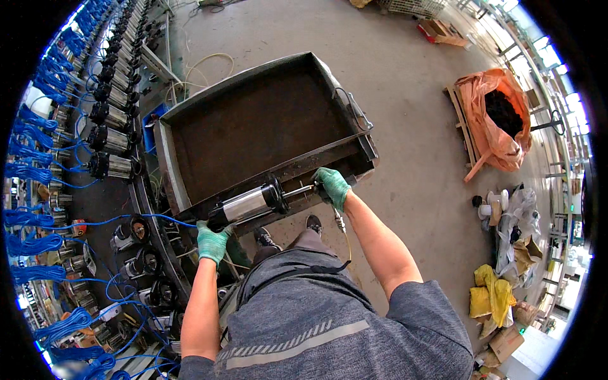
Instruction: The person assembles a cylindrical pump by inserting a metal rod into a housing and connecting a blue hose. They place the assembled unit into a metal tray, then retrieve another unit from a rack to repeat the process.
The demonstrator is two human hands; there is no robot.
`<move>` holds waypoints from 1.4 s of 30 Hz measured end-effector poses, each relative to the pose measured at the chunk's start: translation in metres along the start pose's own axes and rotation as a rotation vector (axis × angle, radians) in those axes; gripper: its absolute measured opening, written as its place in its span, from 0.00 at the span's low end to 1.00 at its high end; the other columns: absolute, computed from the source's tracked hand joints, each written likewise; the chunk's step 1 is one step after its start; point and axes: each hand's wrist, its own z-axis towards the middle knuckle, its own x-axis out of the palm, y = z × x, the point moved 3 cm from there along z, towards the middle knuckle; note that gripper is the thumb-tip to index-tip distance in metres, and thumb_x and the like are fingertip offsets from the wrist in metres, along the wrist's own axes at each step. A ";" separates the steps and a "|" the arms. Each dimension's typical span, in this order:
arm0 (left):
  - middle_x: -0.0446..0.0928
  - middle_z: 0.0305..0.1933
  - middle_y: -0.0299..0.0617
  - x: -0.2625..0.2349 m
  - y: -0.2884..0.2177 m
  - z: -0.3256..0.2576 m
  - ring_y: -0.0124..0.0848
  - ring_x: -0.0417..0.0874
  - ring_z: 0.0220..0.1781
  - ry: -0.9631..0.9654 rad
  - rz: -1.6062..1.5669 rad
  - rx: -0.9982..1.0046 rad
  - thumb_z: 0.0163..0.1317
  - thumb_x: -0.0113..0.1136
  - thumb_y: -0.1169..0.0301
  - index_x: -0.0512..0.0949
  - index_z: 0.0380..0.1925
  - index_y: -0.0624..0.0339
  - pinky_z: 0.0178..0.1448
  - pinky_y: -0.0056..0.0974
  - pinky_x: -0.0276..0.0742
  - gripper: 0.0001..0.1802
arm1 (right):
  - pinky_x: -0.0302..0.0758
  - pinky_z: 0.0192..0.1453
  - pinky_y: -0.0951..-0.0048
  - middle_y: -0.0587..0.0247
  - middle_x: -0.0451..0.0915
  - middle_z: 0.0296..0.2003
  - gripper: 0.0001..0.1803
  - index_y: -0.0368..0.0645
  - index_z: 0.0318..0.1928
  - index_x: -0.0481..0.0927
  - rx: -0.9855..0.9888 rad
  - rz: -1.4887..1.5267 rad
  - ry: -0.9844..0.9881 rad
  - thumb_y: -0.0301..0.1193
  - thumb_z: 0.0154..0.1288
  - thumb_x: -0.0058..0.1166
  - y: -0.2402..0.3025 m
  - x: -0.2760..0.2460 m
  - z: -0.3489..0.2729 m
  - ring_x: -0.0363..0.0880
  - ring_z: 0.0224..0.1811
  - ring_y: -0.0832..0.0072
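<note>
Motor point(246, 206): in the head view it lay aslant just below the frame's centre, silver with black ends, over the near edge of the tray point(173, 166), its shaft point(297, 191) pointing right.
Left hand point(213, 243): your gloved fingers were curled about the motor's lower-left end; how firmly, I couldn't tell.
Right hand point(333, 187): right of centre, your fingers were closed round a dark tool point(318, 190) at or near the shaft's tip, mostly hidden by the glove.
Hose point(348, 244): it hung below your right hand; a snag could have pulled the tool off line.
Cable point(114, 221): blue, it ran from the frame's left towards the motor; if caught there, turning the motor could have strained it.
Shaft: a sideways push might have scored it.
Grip: a loose left hold could have let the motor roll towards your shoes point(313, 223).
</note>
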 end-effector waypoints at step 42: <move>0.84 0.53 0.56 0.006 0.003 -0.002 0.47 0.86 0.54 -0.001 -0.031 0.024 0.49 0.84 0.61 0.70 0.59 0.69 0.60 0.45 0.80 0.43 | 0.81 0.57 0.47 0.39 0.85 0.51 0.19 0.40 0.54 0.79 0.006 -1.333 -0.522 0.37 0.77 0.38 0.065 -0.153 0.030 0.84 0.55 0.43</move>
